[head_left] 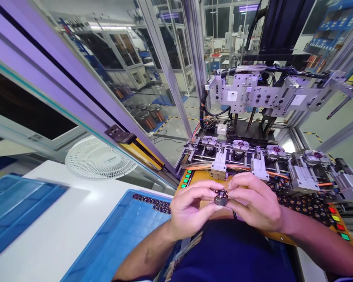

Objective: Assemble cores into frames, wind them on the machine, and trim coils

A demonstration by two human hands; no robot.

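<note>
A small black motor stator (pixel 221 197) with copper-coloured wire on it is held in front of my body, above the machine's orange front panel. My left hand (pixel 191 207) pinches it from the left between thumb and fingers. From the right, the fingertips of my right hand (pixel 253 201) close on the same part. Beyond my hands stands a row of metal fixtures (pixel 240 147), several with round parts with dark red on top. Many similar stators (pixel 306 207) lie on the panel to the right, partly behind my right forearm.
On the white table (pixel 59 207) at left lies a blue tray (pixel 120 231) with rows of stators (pixel 153 203) at its far end. More blue trays (pixel 14 207) are farther left. A white fan (pixel 101 157), a metal frame post and green buttons (pixel 186 178) stand near. Machine tooling (pixel 264 96) hangs above the fixtures.
</note>
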